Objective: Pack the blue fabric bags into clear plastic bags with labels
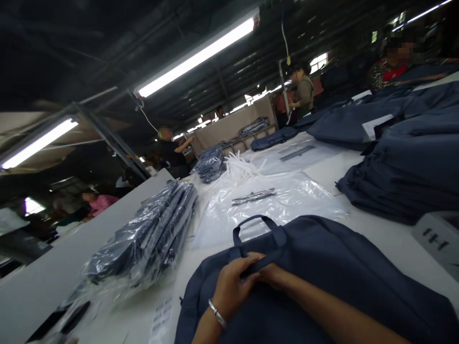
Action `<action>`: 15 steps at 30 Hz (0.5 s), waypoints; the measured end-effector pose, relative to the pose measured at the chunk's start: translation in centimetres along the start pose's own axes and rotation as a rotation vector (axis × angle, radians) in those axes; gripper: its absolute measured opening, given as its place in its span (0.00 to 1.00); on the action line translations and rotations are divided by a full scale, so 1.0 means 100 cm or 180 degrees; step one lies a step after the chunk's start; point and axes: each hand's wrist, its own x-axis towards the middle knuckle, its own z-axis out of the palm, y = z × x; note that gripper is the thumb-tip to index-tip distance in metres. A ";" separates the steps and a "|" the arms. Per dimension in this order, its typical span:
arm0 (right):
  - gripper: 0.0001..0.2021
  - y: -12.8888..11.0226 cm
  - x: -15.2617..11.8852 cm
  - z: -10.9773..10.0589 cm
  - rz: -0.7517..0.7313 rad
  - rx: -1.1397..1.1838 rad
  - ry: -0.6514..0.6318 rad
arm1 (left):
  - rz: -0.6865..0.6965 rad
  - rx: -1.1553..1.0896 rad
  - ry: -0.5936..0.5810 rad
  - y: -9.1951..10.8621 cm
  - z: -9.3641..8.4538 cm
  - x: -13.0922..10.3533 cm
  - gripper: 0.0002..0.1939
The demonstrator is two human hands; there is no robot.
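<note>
A dark navy fabric bag (315,253) lies across the table in front of me, with one loop handle (255,220) standing up at its top edge. My left hand (232,277), with a silver bracelet at the wrist, is closed on a strap of the handle near the bag's top. My right hand (271,274) reaches in from the right and meets the left at the same strap. Its fingers are partly hidden behind the strap and the left hand, but look curled around it.
Bags in clear plastic (143,234) are stacked left. Flat plastic bags (287,193) and white strips (240,167) lie beyond the navy bag. More navy bags (412,162) are piled right, above a grey box (439,239). Several people work farther off.
</note>
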 end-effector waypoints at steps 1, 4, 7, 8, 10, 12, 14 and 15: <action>0.08 0.002 0.001 0.000 0.0060 0.0058 0.0006 | 0.0096 0.0041 -0.0048 0.000 0.008 -0.012 0.20; 0.14 0.009 0.001 0.003 0.0292 0.0187 0.0049 | 0.0186 0.0046 -0.0054 0.001 0.029 -0.038 0.15; 0.19 0.009 -0.006 0.005 0.0316 0.0293 -0.0024 | 0.0178 0.0003 0.0037 -0.001 0.036 -0.050 0.14; 0.20 0.007 -0.010 0.005 0.0295 0.0324 -0.0097 | 0.0185 0.0000 0.0051 -0.001 0.035 -0.052 0.14; 0.24 0.002 -0.018 0.002 0.0203 0.0384 -0.0283 | 0.0209 -0.0008 0.0062 -0.002 0.032 -0.053 0.15; 0.27 -0.004 -0.025 -0.003 0.0107 0.0310 -0.0329 | 0.0243 -0.0032 0.0050 -0.003 0.029 -0.054 0.16; 0.31 -0.007 -0.031 -0.009 0.0079 0.0133 -0.0161 | 0.0270 -0.0059 0.0035 -0.006 0.029 -0.056 0.17; 0.32 -0.008 -0.035 -0.013 0.0083 0.0012 -0.0022 | 0.0279 -0.0074 0.0024 -0.007 0.030 -0.057 0.18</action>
